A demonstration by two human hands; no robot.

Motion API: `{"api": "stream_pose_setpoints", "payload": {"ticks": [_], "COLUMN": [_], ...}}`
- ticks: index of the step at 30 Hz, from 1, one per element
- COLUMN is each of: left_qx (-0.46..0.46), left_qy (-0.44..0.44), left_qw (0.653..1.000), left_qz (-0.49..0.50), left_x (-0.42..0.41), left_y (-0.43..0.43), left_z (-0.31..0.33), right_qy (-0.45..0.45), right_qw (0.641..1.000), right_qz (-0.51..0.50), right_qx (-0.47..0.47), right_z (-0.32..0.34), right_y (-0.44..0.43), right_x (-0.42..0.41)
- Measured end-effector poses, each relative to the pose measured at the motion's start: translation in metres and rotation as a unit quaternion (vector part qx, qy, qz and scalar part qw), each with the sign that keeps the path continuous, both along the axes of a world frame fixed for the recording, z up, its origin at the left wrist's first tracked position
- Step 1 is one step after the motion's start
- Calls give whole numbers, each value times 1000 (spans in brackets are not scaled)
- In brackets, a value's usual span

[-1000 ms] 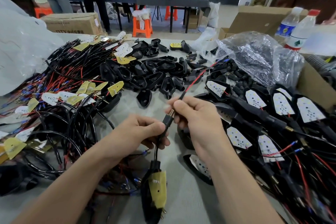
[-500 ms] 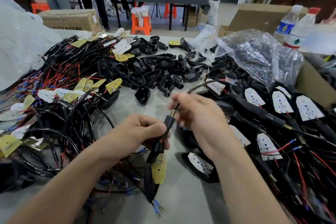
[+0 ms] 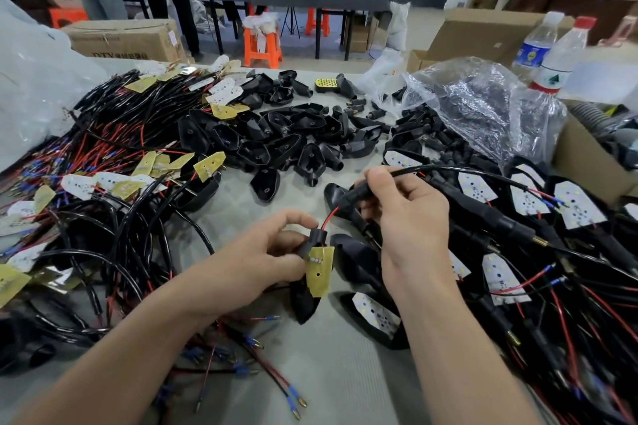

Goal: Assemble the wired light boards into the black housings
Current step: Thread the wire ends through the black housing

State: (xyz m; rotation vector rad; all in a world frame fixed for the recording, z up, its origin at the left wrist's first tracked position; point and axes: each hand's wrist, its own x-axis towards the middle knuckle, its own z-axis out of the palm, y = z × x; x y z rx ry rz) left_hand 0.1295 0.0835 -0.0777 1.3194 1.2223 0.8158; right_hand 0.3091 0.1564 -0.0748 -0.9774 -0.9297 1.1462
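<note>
Along the left edge of the bench (image 3: 345,373) lies a thick tangle of wired light boards (image 3: 103,155): black and red leads with blue-sleeved brass tips, and flat tapered boards, some yellow and some white. At the middle of the far edge a heap of empty black housings (image 3: 276,145) lies open side up, each a glossy teardrop shell with a short round neck.

Near the front edge, just left of centre, the left hand (image 3: 262,259) grips the neck of one black housing (image 3: 303,304), thumb and fingers curled round it. A yellow board (image 3: 320,269) lies tilted over the shell's open face, showing a small row of pale components and one hole. I cannot tell whether it is seated. A red wire (image 3: 328,217) rises from the neck towards the right hand (image 3: 411,221). That hand is raised just beside the left and pinches the thick end of a black cable (image 3: 359,195) between thumb and curled fingers. The cable arcs away to the right.

Along the right edge, finished housings (image 3: 573,203) with white dotted boards facing up are piled among their cables. Behind them, at the far right corner, are a crumpled clear plastic bag (image 3: 483,107) and two bottles (image 3: 559,55).
</note>
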Motion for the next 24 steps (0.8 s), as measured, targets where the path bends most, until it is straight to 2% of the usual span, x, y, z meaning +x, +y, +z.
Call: {"api": "stream_pose_setpoints", "payload": {"ticks": [6,10,14,17,20,24], "left_qx": [23,40,99,166,171,156], "left_qy": [-42,-68,-24,20,26,36], "left_qw": [998,989,976,967,964,962], "left_qz": [47,124,191,192,200,220], "left_x": [2,6,8,10,8,4], "left_y": [-1,-1,-2,-4,-4,-3], "left_z": [-1,3,2,5,6,6], "right_qy": [1,-32,-24,-21,-13,2], "right_qw": [1000,996,992,993,992,979], "right_qz": [-1,76,112,105,121,201], "right_qx": [-26,-43,-58,-57,-42,-40], "right_z": [2,1,0,-1,-1,1], "right_y": [1,-5,-6,-6,-8,-8], "right_x": [5,-1,-2,-2,-2,4]}}
